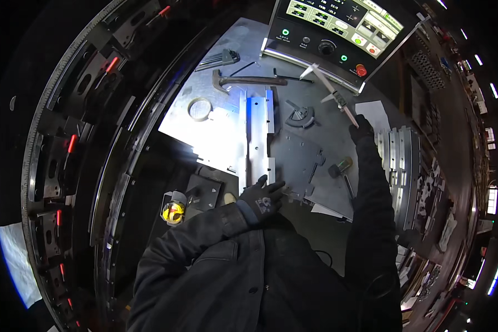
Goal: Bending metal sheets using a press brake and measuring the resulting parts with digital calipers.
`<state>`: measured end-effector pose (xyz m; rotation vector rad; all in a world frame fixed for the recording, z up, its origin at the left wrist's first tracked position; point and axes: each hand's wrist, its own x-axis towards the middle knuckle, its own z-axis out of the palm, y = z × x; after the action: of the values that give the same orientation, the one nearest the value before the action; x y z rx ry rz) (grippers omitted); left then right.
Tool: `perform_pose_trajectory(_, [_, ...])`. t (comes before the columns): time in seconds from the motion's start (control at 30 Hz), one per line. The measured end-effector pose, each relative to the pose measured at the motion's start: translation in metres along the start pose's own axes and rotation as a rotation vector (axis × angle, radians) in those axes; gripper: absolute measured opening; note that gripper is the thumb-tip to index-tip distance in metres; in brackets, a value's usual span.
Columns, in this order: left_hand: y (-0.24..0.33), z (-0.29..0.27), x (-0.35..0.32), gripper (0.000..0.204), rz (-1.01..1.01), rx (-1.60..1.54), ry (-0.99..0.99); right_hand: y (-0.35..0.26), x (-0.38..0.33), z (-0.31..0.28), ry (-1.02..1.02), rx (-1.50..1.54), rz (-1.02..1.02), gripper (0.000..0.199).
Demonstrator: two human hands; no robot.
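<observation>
My right hand (362,130), in a black glove, is closed round the lower end of a caliper (340,99). The caliper slants up and left over the table, its jaws held away from any workpiece. A long bent sheet-metal channel (258,127) lies lengthwise in the middle of the table. At its near end rests my left hand (263,200), also gloved, fingers spread and touching the metal. To the right of the channel are a protractor (300,115) and a flat notched metal plate (296,160).
A hammer (249,81), a hex key set (221,58) and a tape roll (200,109) lie on the table. Behind stands a control panel (326,47) with a red button. A mallet (340,167) and stacked bent profiles (398,166) are rightward; a large machine (83,138) borders the left.
</observation>
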<state>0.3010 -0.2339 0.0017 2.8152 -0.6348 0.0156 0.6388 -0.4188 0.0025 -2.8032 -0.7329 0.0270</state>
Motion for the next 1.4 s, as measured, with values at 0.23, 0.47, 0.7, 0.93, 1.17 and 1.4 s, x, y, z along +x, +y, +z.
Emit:
perform_pose_trajectory(0.23, [-0.006, -0.011, -0.012, 0.022, 0.028, -0.094, 0.229, -0.058, -0.036, -0.048, 0.210, 0.336, -0.116, 0.024])
perform_pose_trajectory(0.47, [-0.015, -0.099, -0.029, 0.039, -0.763, -0.878, 0.285, -0.099, -0.097, -0.037, 0.140, 0.487, -0.417, 0.031])
perform_pose_trajectory(0.7, [-0.058, -0.065, -0.043, 0.078, -0.299, -2.593, 0.462, -0.137, -0.142, -0.044, -0.016, 0.499, -0.485, 0.034])
perform_pose_trajectory(0.93, [-0.046, -0.057, -0.048, 0.094, 0.022, -2.690, 0.229, -0.142, -0.159, -0.048, -0.073, 0.500, -0.534, 0.036])
perform_pose_trajectory(1.17, [-0.026, -0.037, -0.059, 0.102, 0.063, -2.661, 0.197, -0.173, -0.177, -0.062, -0.223, 0.487, -0.458, 0.043])
perform_pose_trajectory(1.4, [-0.047, 0.005, -0.089, 0.069, -0.622, -1.881, 0.489, -0.155, -0.154, -0.031, -0.057, 0.568, -0.536, 0.044])
